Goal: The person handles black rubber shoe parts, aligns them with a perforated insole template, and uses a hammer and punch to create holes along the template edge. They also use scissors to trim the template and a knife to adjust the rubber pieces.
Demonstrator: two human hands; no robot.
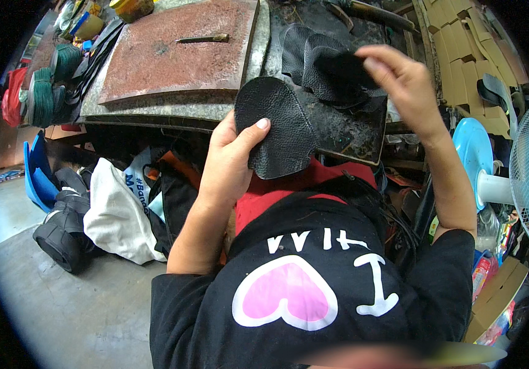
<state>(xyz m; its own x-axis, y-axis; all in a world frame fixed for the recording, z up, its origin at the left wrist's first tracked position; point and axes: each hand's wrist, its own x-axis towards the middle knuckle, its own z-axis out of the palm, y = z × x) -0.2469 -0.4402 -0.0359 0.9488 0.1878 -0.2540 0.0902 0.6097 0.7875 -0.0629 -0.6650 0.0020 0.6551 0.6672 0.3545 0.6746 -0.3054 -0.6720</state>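
At the far left, dark green coils of cord (41, 89) stood beside a flat, reddish-brown, rough-surfaced board (153, 61), on which lay a thin, dark, narrow tool (203, 39). Below, a crumpled off-white cloth (116, 215) lay at the bench's foot.

Toward the middle, the left hand (230, 154) held a black, pebble-grained leather piece (280, 126), rounded at the top and narrower at the lower end. Its thumb pressed flat on the face near the left edge, with the fingers behind. The piece was held up in front of the torso, at the near edge of the dark, worn bench top (350, 135).

It looked light and flexible, yet firm enough to keep its outline; the grain probably gave fair grip. A broad pinch near an edge seemed the best hold, since hard folding might have creased it.

Farther right, a loose pile of black leather pieces (301, 52) lay on the bench, curled and presumably supple. The right hand (393, 74) was blurred, thumb and fingers close together at a matte dark part of that pile; whether they gripped it could not be told. Beyond stood a light-blue and white fan (473, 147).
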